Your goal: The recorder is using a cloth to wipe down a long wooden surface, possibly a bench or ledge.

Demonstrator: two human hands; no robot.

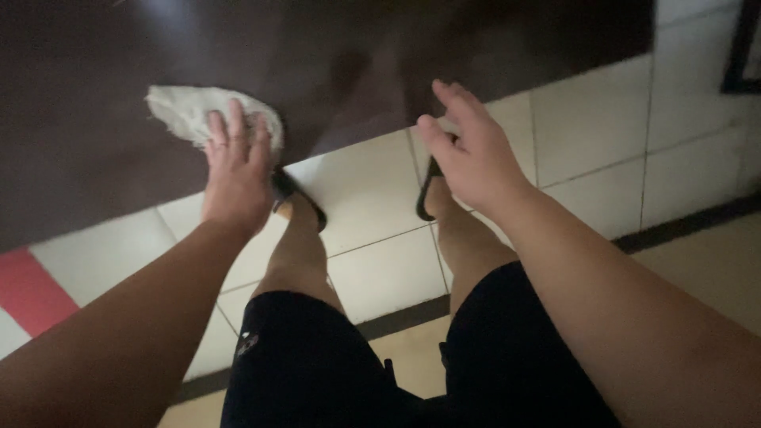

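My left hand (235,168) presses flat on a crumpled white cloth (186,112) that lies on a dark brown tabletop (95,158), close to its front edge. My right hand (468,150) hovers in the air just off the table's edge, fingers apart and slightly curled, holding nothing. Below the hands I see my own legs in dark shorts (317,372) and dark sandals (428,194) on the floor.
The floor is pale square tile (380,269) with a dark stripe (682,226) and a red patch (28,289) at the left. A dark framed object (745,47) stands at the upper right. The tabletop fills the upper part of the view.
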